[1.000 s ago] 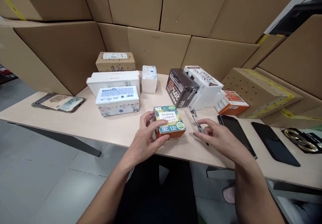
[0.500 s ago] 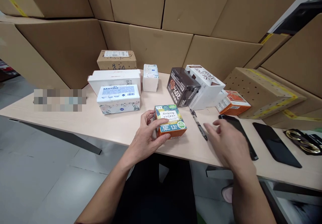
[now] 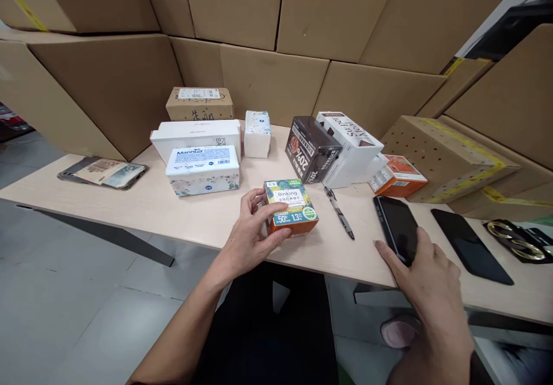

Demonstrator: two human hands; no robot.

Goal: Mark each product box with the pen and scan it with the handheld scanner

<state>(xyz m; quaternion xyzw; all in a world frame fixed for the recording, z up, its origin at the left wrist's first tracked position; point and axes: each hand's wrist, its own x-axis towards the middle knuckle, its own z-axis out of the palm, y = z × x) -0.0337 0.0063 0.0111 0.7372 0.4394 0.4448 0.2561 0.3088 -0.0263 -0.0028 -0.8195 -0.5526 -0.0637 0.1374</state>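
My left hand [image 3: 248, 238] is closed on a small colourful biscuit box [image 3: 291, 206] labelled "Binking", thumb and index finger lying along its top and the other fingers at its left side. The box rests near the table's front edge. Over the near end of a black smartphone [image 3: 395, 223], my right hand [image 3: 432, 272] is spread, thumb to the left and apart from the phone, fingers by its right edge. Between the box and the phone lies a pen [image 3: 339, 212]. Another flat black phone-like slab [image 3: 470, 246] is to the right of my right hand.
Behind stand a tissue pack [image 3: 203, 169], a white box [image 3: 196, 131], a smaller tissue pack [image 3: 258, 134], a black box [image 3: 309, 148], a white carton [image 3: 352, 148] and an orange box [image 3: 400, 177]. Banknotes [image 3: 106, 172] lie at far left. Cardboard panels [image 3: 276, 85] wall the back.
My right hand has moved right and nearer, from beside the pen to the smartphone. My left hand stays on the biscuit box.
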